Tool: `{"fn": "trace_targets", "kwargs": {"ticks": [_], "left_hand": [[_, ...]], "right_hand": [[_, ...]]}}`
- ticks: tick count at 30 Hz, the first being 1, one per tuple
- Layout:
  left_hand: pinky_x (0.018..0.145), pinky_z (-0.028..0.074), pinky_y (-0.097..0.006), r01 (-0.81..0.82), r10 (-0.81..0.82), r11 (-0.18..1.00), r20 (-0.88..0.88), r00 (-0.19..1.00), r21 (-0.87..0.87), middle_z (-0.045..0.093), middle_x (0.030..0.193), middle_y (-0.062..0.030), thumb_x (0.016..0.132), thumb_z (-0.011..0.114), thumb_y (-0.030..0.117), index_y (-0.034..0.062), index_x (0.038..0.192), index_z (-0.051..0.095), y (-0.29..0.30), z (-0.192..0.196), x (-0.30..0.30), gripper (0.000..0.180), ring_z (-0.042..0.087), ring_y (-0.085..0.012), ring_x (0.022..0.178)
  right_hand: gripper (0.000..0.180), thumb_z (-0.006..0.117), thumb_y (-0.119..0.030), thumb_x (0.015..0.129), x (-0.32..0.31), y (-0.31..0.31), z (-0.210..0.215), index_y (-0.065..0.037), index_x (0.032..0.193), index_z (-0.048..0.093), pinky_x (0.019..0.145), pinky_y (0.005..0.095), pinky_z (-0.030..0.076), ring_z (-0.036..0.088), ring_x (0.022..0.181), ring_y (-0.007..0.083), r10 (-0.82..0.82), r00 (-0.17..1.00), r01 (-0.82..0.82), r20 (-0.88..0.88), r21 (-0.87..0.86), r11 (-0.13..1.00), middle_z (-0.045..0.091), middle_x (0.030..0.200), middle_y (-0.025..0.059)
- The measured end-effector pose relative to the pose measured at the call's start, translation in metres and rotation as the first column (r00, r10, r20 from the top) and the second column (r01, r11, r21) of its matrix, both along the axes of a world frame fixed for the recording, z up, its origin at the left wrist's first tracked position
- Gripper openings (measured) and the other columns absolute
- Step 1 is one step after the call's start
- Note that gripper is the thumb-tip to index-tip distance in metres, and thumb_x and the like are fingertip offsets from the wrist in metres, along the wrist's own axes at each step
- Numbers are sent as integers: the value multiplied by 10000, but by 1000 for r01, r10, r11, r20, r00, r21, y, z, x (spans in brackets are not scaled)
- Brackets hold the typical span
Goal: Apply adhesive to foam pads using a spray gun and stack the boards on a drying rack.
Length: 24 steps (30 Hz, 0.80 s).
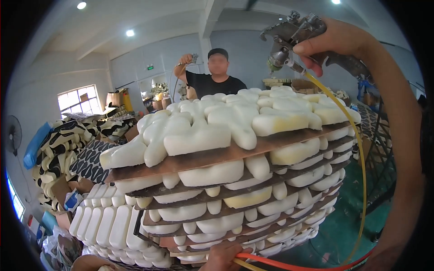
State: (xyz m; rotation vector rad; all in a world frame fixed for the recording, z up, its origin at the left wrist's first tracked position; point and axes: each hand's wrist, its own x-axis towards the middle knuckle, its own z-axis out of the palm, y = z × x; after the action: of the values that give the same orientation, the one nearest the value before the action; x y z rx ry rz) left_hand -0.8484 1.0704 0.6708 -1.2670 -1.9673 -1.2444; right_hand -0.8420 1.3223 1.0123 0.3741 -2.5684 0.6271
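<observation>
My right hand (337,43) is raised at the upper right and grips a metal spray gun (294,34), its nozzle pointing down and left over the top layer. A yellow hose (357,149) runs down from the gun. My left hand (224,256) sits at the bottom edge against the low end of a tall stack of brown boards (217,156). White and pale yellow foam pieces (226,122) lie on every layer. An orange hose (289,265) crosses beside that hand; whether it holds the hose or the stack I cannot tell.
A person in a black shirt and cap (217,77) stands behind the stack, holding another spray gun up. Rows of white foam pieces (113,226) stand at the lower left. Black-and-cream patterned cushions (72,144) are piled at the left. The floor is green (343,221).
</observation>
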Motion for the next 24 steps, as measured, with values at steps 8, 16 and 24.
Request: {"fn": "trace_targets", "kwargs": {"ticks": [8,16,24], "left_hand": [[490,383,-386,34,-32,997,37,999,-67,492,601,-138,734,665,107,36,671,519,4,-11,19,175,500,-332,553],[493,366,-386,94,-88,993,83,993,-68,465,590,-125,701,703,168,47,653,520,7,-15,33,225,471,-326,546],[495,365,-365,100,-93,995,213,973,-26,475,597,-130,679,715,177,39,671,535,37,-25,44,227,482,-305,542]], "right_hand": [[212,633,-200,773,24,9,-9,5,779,576,494,286,486,582,487,187,-30,999,32,46,-55,998,591,628,98],[272,652,-221,764,50,53,7,28,850,581,481,291,508,593,481,188,-167,979,168,120,2,986,589,613,110],[313,674,-247,749,48,93,7,30,860,581,479,305,518,600,501,191,-126,979,131,160,-17,991,594,629,114]]}}
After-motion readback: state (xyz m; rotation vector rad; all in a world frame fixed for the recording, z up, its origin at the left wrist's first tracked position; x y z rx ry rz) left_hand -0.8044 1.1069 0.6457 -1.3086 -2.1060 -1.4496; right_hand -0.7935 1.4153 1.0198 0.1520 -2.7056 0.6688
